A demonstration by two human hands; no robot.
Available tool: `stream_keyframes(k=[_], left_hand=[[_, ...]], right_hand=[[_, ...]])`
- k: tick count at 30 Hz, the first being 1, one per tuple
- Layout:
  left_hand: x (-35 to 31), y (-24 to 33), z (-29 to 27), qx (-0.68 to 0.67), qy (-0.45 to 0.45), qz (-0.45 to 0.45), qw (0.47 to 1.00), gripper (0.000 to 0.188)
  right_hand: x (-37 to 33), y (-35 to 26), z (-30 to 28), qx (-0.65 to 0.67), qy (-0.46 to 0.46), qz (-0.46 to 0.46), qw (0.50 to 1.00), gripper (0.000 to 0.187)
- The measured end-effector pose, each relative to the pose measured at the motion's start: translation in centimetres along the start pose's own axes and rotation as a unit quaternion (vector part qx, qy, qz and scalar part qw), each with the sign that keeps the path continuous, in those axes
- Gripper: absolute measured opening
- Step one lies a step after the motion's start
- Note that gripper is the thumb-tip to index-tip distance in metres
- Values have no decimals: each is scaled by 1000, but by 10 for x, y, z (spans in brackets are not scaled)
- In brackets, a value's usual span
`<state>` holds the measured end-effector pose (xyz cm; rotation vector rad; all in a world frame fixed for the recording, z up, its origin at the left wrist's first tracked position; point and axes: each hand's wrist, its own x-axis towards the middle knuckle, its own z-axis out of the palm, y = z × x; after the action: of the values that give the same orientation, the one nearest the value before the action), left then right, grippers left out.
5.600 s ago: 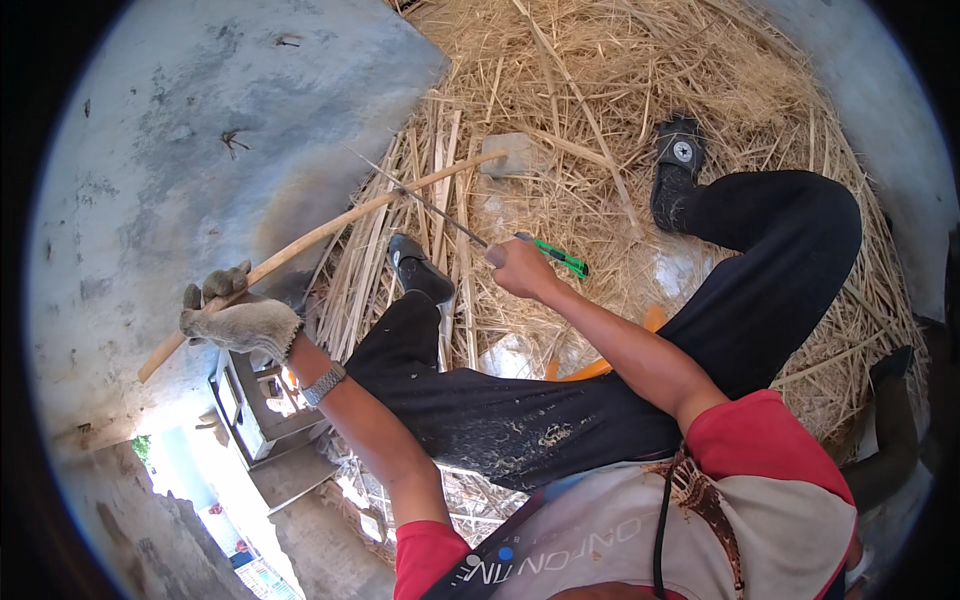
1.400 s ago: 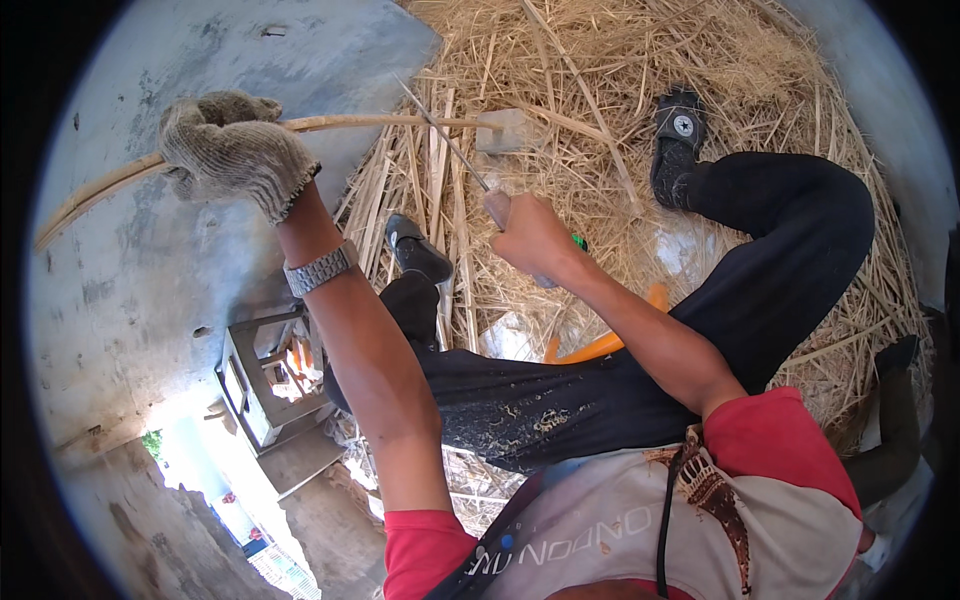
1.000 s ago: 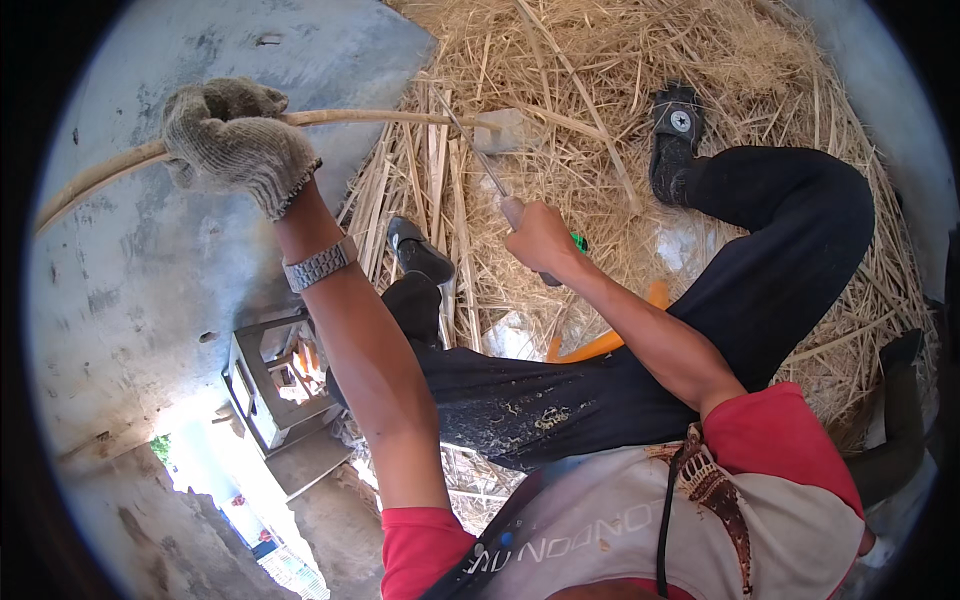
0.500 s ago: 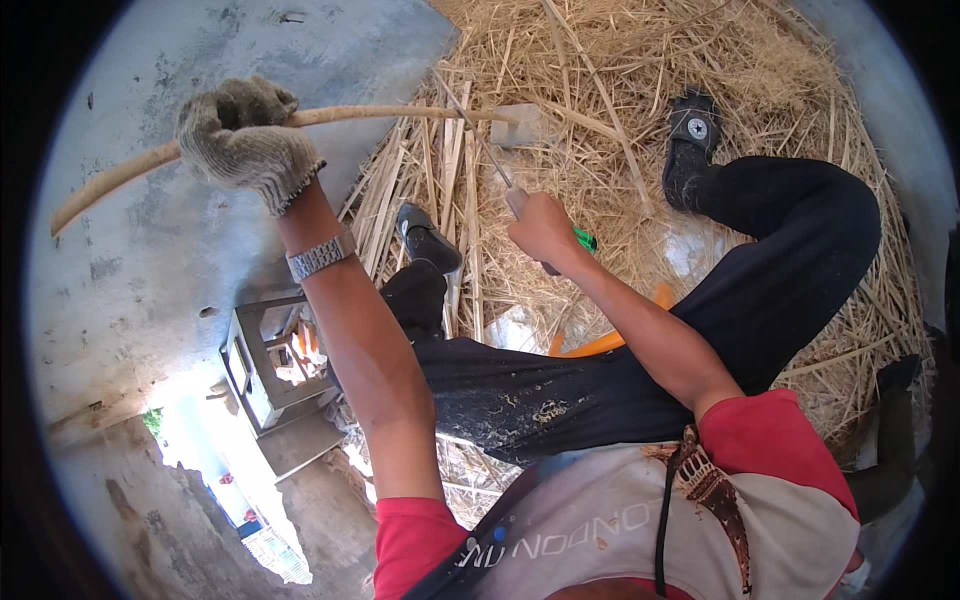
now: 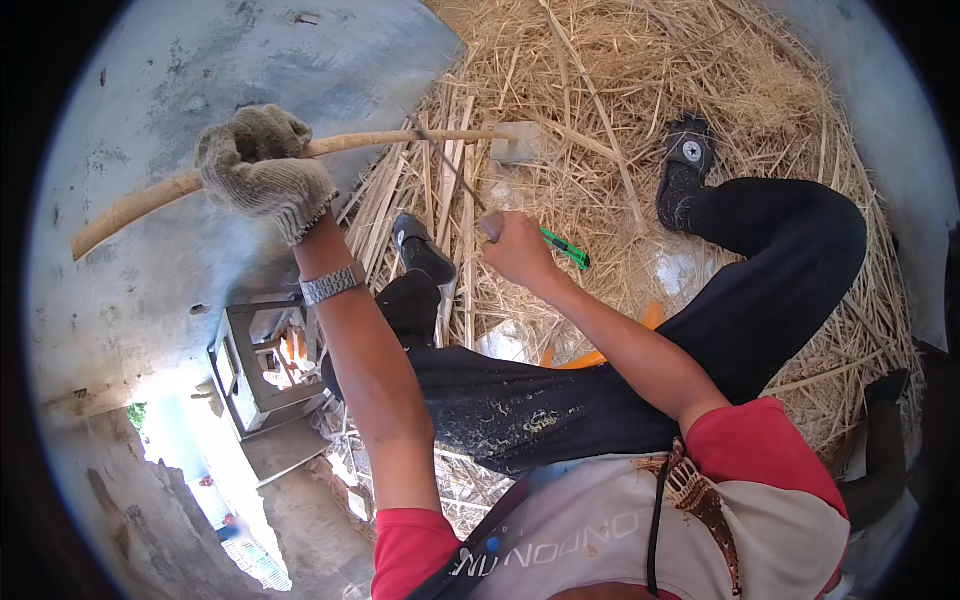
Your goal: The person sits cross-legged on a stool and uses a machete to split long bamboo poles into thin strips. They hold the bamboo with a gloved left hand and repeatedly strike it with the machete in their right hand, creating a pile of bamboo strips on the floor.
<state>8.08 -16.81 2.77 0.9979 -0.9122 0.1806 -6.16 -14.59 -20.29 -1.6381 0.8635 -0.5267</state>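
Observation:
My left hand (image 5: 265,172), in a knitted grey glove, is closed around a curved wooden stick (image 5: 375,139). The stick's thick end sticks out to the left of my fist. Its thin end reaches right, to a pale block (image 5: 518,142) lying among the straw. Bare and closed, my right hand (image 5: 524,252) grips the handle of a knife (image 5: 458,175). The long, narrow blade slants up and left, crossing the stick between my glove and the block. Whether its edge bites into the wood I cannot tell.
A green box cutter (image 5: 567,249) lies just right of my right hand. Loose straw and split strips (image 5: 620,90) cover the floor between my outstretched legs. A worn wall (image 5: 200,90) rises on the left, with a wooden frame (image 5: 265,365) near its foot. Something orange (image 5: 590,359) shows beside my thigh.
The knife has slid left along the stick toward my gloved hand, and my right hand moved left with it. My left hand and the stick sit slightly lower. More of the box cutter shows.

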Motion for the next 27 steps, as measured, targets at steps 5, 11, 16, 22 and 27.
stream_keyframes(k=[5,11,16,22,27], left_hand=[[-5,-1,4,-25,1,-30,999,31],[-10,-7,33,26,28,4,999,35],[-4,-26,33,45,44,20,998,26],[-8,-17,28,108,178,-41,977,38],[-12,-3,42,170,215,-75,959,58]], right_hand=[[6,54,-14,-73,-47,153,984,27],[-9,-28,-32,16,-53,29,998,19],[-6,-19,-17,132,36,-65,988,19],[6,26,-14,23,-42,122,991,17],[0,19,-19,21,-27,91,995,20]])
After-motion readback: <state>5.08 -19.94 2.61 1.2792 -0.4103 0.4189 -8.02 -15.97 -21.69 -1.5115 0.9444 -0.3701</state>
